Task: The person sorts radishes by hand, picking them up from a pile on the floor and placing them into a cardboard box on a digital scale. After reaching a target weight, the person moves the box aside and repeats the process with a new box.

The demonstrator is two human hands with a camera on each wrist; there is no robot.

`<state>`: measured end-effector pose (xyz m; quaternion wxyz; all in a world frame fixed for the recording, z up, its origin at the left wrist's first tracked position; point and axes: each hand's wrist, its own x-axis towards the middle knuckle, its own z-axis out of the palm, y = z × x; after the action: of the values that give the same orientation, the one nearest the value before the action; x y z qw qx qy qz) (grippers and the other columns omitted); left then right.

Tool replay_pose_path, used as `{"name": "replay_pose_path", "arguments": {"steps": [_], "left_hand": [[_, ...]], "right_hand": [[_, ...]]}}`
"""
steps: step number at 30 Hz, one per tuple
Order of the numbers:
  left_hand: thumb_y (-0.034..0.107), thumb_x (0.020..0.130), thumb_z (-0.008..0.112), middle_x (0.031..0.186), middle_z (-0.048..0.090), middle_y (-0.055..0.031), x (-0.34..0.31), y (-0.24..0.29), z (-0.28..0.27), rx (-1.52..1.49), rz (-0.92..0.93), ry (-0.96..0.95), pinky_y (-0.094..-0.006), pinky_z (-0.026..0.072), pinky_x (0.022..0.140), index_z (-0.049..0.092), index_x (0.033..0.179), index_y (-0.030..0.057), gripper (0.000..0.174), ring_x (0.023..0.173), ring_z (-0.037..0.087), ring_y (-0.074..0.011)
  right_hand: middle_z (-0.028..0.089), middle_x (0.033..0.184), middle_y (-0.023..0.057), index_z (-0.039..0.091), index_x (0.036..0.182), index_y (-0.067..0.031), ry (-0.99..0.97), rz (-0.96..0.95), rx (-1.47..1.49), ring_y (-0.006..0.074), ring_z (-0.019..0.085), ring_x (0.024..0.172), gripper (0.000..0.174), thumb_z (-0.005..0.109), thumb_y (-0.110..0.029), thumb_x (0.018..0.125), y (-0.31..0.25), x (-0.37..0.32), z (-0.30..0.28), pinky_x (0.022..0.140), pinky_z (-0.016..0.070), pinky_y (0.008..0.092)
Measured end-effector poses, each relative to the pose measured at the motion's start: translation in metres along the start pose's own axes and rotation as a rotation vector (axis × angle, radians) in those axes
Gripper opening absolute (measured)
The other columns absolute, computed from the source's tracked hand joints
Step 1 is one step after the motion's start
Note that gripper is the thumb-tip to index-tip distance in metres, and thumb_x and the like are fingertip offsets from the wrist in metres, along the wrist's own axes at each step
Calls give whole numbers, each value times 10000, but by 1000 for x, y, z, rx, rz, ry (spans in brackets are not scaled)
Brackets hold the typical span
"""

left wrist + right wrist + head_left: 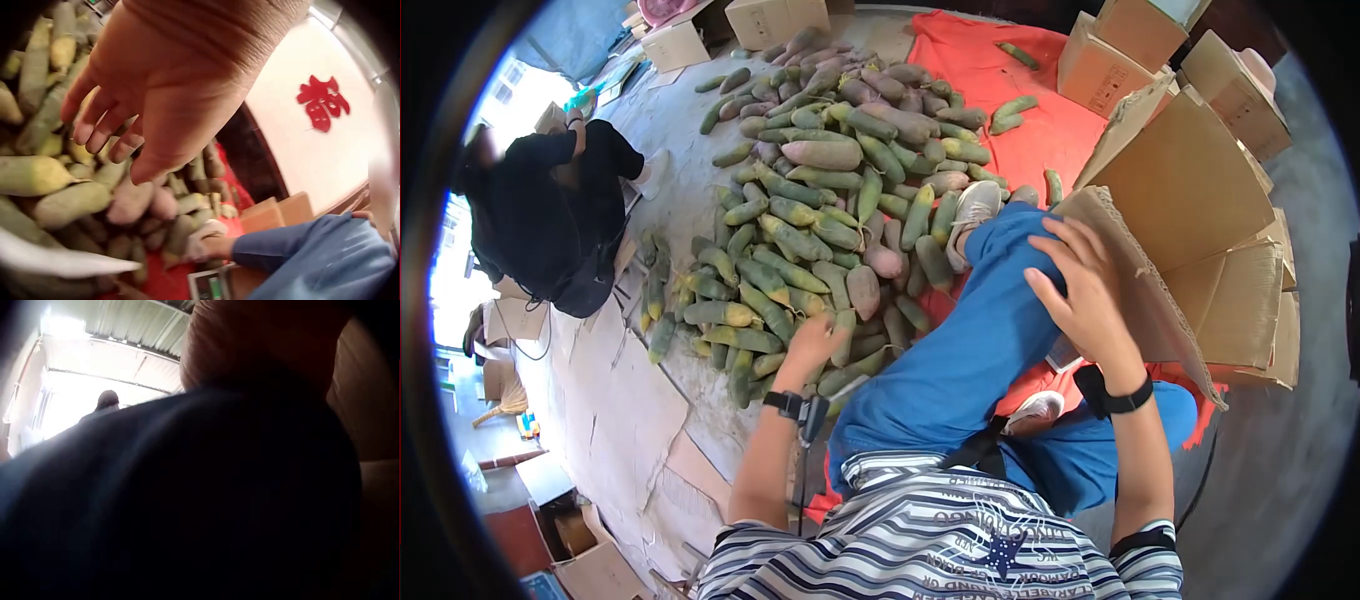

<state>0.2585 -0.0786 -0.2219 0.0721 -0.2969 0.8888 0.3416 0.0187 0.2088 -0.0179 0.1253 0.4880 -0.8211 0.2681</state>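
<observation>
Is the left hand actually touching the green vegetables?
Cannot tell: the head and left wrist views show the left hand overlapping the green vegetables, but neither plainly shows contact or a gap.

The person wears a short-sleeved knit-look T-shirt (870,535) in white, grey and dark navy horizontal stripes, printed across the front with dark capital lettering, too small to read fully, around a navy five-pointed star (1005,552). Below are plain mid-blue long trousers (930,365), with a flat black strap (988,452) at the waist. The shoes (976,208) are pale greyish-white. Both the left hand (810,347) and the right hand (1082,292) are bare; a black band with a small dark boxy device (810,415) circles the left wrist, a broad black band (1116,394) the right
</observation>
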Motion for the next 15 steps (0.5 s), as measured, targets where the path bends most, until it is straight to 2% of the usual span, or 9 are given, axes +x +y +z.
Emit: {"name": "replay_pose_path", "arguments": {"steps": [2, 3, 4, 6, 7, 9, 11, 15], "left_hand": [[350, 799, 634, 987, 632, -219, -15, -59, 24, 136, -140, -56, -460, 473, 831, 583, 1046, 3, 429, 976, 595, -382], [350, 799, 634, 987, 632, -219, -20, -82, 35, 133, -152, -62, -460, 473, 831, 583, 1046, 3, 429, 976, 595, -382], [347, 798, 635, 1024, 617, -226, -27, -102, 45, 184, -211, -95, -460, 474, 838, 561, 1091, 10, 453, 986, 588, -391], [344, 796, 637, 1061, 602, -233, -35, -120, 61, 236, -275, -142, -459, 475, 844, 539, 1136, 18, 481, 995, 582, -401], [345, 793, 642, 1118, 569, -243, -36, -121, 65, 224, -336, -158, -459, 469, 859, 511, 1175, 24, 516, 1029, 562, -405], [346, 790, 647, 1174, 536, -253, -35, -122, 74, 209, -401, -177, -458, 464, 874, 482, 1214, 31, 554, 1063, 542, -409], [357, 778, 666, 1231, 488, -263, -31, -109, 74, 180, -299, -19, -463, 448, 906, 470, 1224, 28, 587, 1114, 505, -406], [386, 752, 696, 1242, 477, -253, -5, -81, 75, 188, -171, 85, -467, 431, 938, 480, 1210, 31, 619, 1156, 469, -404]], "right_hand": [[593, 1135, 115, 651, 1000, -46, -85, -24, -144, 314, 527, 1088, 276, 658, -247, 810, 9, 7, 20, 929, 417, 422], [608, 1016, 96, 644, 925, -53, -43, -31, -144, 302, 549, 995, 225, 644, -248, 814, 12, 10, 27, 867, 438, 413], [608, 1016, 96, 644, 925, -53, -56, -33, -135, 302, 549, 995, 225, 644, -248, 814, 12, 16, 30, 867, 438, 413], [598, 889, 83, 614, 823, -59, -211, 76, -136, 292, 554, 903, 162, 629, -220, 819, 12, 27, 32, 799, 446, 411], [579, 812, 80, 578, 765, -64, -192, 39, -158, 287, 550, 849, 168, 611, -217, 827, 14, 30, 37, 754, 448, 411], [583, 820, 83, 586, 768, -66, -225, 73, -175, 288, 552, 855, 174, 608, -227, 831, 13, 36, 41, 753, 452, 412], [588, 827, 86, 593, 771, -67, -257, 112, -194, 290, 555, 861, 181, 605, -236, 835, 11, 41, 42, 752, 455, 414], [586, 820, 82, 600, 765, -72, -257, 189, -194, 286, 555, 858, 195, 600, -250, 845, 8, 42, 39, 745, 457, 414]]}}
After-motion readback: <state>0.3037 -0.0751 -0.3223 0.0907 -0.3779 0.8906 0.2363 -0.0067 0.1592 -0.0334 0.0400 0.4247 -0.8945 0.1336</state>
